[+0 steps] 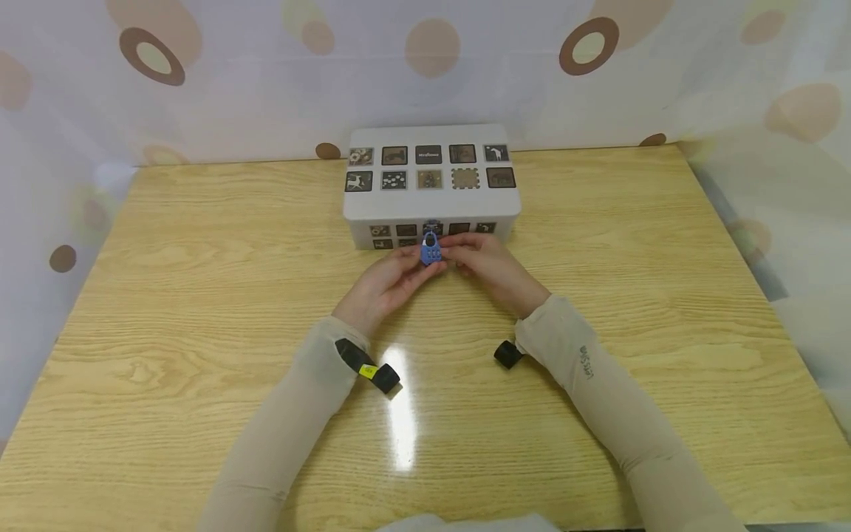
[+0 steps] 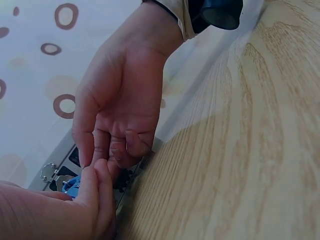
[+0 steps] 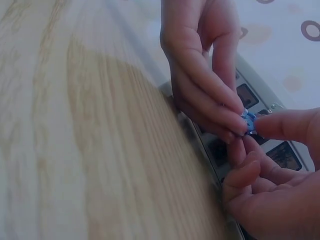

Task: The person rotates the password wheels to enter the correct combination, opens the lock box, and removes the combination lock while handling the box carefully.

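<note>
Between both hands is a small blue combination padlock (image 1: 431,253) with number dials on its front, shackle uppermost. My left hand (image 1: 388,282) pinches the lock's body from the left, its fingertips passing underneath. From the right, my right hand (image 1: 493,267) pinches it between thumb and fingers. In the right wrist view fingertips cover most of the padlock (image 3: 248,121). Just behind it, a metal latch (image 2: 49,172) is fixed to the front of a white box (image 1: 431,204). Whether the shackle passes through the latch, I cannot tell.
The box lid has dark square pictures (image 1: 428,154) in two rows. It stands near the back of a wood-grain table (image 1: 219,295). A white curtain with brown circles (image 1: 433,48) surrounds the back and sides. Each wrist wears a black camera (image 1: 385,377).
</note>
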`<state>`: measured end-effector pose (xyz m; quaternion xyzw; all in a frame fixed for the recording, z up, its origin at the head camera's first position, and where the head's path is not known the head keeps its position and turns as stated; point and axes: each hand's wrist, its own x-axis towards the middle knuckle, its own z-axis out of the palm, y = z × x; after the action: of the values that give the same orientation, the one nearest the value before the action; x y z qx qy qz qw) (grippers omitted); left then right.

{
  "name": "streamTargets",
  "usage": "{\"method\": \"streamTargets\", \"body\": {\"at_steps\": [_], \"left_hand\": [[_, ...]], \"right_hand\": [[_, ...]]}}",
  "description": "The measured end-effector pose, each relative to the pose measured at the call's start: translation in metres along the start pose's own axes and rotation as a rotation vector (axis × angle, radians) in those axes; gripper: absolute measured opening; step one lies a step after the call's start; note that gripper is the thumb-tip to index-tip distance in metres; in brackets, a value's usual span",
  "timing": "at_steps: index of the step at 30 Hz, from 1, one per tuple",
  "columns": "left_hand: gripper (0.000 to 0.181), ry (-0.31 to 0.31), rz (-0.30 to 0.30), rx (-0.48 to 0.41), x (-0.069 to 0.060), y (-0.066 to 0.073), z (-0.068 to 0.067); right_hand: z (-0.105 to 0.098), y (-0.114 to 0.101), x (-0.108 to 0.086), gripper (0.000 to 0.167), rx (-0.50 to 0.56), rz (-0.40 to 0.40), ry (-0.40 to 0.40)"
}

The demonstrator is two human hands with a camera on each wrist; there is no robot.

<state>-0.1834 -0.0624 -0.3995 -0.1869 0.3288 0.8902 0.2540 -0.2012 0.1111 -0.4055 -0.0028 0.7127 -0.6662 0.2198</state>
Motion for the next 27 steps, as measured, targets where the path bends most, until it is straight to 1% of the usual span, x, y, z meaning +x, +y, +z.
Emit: {"method": "streamTargets", "body": {"at_steps": [5,10,13,18,21,25,27], "left_hand": [[0.042,-0.005,0.003,0.009,-0.0007,-0.0001,-0.0003],[0.041,-0.019,0.008,0.013,-0.0013,-0.0006,0.0000],[0.041,-0.019,0.011,0.015,-0.0015,-0.0007,-0.0003],[0.042,-0.022,0.002,0.012,-0.0014,-0.0004,-0.0011],[0.042,-0.012,0.001,0.010,-0.0011,0.0001,-0.0014],[0.041,0.002,0.004,0.012,-0.0013,0.0005,-0.0011],[0.041,-0.002,0.003,0.016,-0.0015,0.0004,-0.0011]], "right_hand": [[0.0002,0.0008,0.0003,0.035,-0.050,-0.006,-0.001],[0.0033,0.0008,0.0004,0.033,-0.059,-0.020,0.024],[0.0037,0.0004,-0.0003,0.032,-0.070,-0.026,0.025],[-0.0001,0.0018,-0.0011,0.035,-0.045,-0.012,-0.013],[-0.0013,0.0019,-0.0011,0.035,-0.018,-0.005,-0.026],[0.0003,0.0021,0.0004,0.035,-0.020,-0.013,-0.012],[0.0011,0.0026,0.0010,0.034,-0.028,-0.019,-0.001]]}}
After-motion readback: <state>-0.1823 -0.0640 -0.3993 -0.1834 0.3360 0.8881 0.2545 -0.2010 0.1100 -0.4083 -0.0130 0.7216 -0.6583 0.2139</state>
